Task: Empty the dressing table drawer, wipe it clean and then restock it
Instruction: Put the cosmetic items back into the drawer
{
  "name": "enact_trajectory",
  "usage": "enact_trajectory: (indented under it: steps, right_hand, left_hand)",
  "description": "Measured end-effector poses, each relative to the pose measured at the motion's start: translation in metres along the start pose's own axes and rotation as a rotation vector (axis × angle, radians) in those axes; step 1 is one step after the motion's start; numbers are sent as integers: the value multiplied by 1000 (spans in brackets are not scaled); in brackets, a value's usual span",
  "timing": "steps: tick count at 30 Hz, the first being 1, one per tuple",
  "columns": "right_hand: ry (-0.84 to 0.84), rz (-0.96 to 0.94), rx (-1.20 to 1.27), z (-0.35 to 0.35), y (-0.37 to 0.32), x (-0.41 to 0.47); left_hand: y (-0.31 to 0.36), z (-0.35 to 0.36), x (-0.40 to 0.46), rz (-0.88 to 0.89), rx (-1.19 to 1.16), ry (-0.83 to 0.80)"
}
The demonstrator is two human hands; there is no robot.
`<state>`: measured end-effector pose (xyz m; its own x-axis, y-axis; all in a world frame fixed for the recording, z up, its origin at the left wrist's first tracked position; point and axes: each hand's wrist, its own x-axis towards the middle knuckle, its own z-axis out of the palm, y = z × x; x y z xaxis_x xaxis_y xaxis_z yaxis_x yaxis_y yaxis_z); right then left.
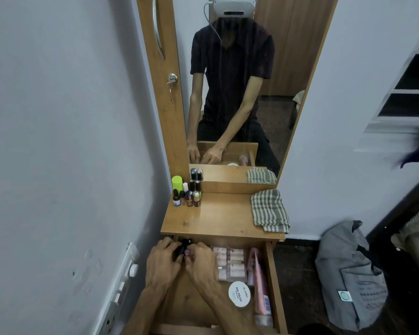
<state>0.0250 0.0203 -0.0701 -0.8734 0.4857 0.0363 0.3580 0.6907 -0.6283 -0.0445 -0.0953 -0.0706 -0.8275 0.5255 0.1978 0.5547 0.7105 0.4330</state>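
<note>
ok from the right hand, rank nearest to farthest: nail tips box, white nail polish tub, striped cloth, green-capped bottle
1. Nail tips box, just right of the right hand in the drawer.
2. White nail polish tub, nearer the drawer's front right.
3. Green-capped bottle and striped cloth, both up on the tabletop, too close to call.

A grey bag (348, 274) sits on the dark floor (295, 286) right of the table, and a white switchboard (124, 281) is on the left wall (58, 141).

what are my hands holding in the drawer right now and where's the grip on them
Both hands grip small dark bottles at the drawer's back left corner. The left hand holds a black one; the right hand pinches a pink-tipped one. Which part cannot be told.
</note>
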Motion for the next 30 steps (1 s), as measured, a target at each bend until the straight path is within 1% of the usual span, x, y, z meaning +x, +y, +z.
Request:
enact_trajectory:
  steps: [6,9,12,16,19,22,26,30]
  right_hand:
    - [11,-10,17,-3,-1,4]
    - [40,-19,48,-5,-1,3]
    - [116,-40,113,-11,-4,2]
    - [273,-57,164,-28,-16,6]
    - [357,-73,143,-42,-27,18]
    - [391,-104,90,-53,-39,38]
    - [353,-133,31,-69,-55,68]
    - [217,-114,-74,-77,-66,97]
  left_hand:
    - [2,-4,5,-12,10,-23]
    - [4,-8,3,-13,-28,-13]
    - [9,-14,-1,1,-88,83]
    - [19,-28,4,19,-158,220]
    - [28,-42,24,-22,-182,259]
    - [36,-57,51,-20,-172,257]
    - [44,-74,83,-48,-159,265]
    - [39,-77,108,-71,-122,187]
